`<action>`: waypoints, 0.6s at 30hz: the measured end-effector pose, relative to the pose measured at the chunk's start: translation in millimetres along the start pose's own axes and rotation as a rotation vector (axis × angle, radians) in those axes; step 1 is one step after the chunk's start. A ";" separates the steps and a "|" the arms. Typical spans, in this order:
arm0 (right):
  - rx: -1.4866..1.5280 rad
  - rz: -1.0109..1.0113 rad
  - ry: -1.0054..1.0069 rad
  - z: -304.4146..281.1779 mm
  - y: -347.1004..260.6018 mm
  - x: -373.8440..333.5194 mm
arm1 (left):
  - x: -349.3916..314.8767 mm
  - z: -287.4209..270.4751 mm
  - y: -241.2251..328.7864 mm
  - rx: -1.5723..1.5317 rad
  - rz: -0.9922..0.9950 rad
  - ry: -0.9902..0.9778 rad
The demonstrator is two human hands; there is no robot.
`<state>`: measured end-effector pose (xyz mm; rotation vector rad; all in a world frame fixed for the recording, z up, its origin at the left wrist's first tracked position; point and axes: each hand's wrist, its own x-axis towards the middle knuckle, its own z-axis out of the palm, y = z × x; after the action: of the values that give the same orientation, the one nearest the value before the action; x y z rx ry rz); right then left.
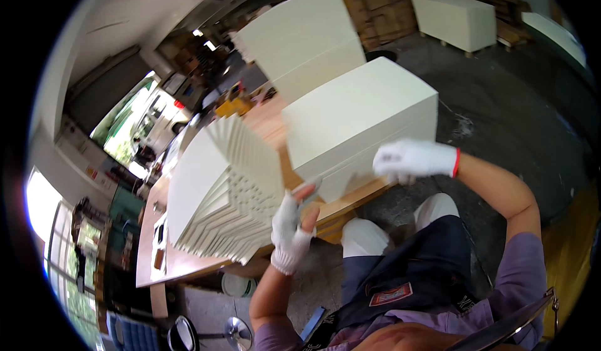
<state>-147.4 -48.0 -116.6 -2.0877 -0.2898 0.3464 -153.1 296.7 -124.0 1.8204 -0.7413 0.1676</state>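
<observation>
My left hand (pixel 290 233), in a white glove with bare thumb and forefinger tips, is raised beside a fanned stack of white sheets (pixel 241 204). Its thumb and forefinger stand apart; a blurred grey shape by the fingertip cannot be made out. To the right, my right hand (pixel 416 159) wears a white glove with a red cuff edge. Its fingers are curled in, and whatever they may hold is hidden. That hand is in front of a squared stack of large white boards (pixel 369 116) on the table. Another tall stack of white sheets (pixel 303 38) rises behind it.
The wooden table (pixel 266 122) carries the stacks, with yellow items (pixel 233 105) at its far side. A white block of boards (pixel 456 22) stands on a pallet at the back right, near brown cartons (pixel 379 10). Below the table are a white bucket (pixel 238 284) and a round stool (pixel 238 332).
</observation>
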 end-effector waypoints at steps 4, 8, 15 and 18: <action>-0.265 0.016 0.717 -94.8 44.7 -31.6 | 103.7 60.9 20.1 0.408 0.320 -0.093; -0.399 0.181 0.968 -134.3 73.8 -42.0 | 188.6 119.3 22.3 0.666 0.497 -0.214; -0.631 0.249 0.757 -129.5 72.1 -4.7 | 285.9 171.1 -10.2 0.602 0.145 -0.516; -0.909 0.037 0.862 -140.1 77.2 2.5 | 292.9 178.9 -13.3 0.557 0.074 -0.573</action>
<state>-89.8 -197.2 -113.9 -2.8802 0.1582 -0.8193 44.4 21.0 -69.6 2.4098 -1.2544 -0.1239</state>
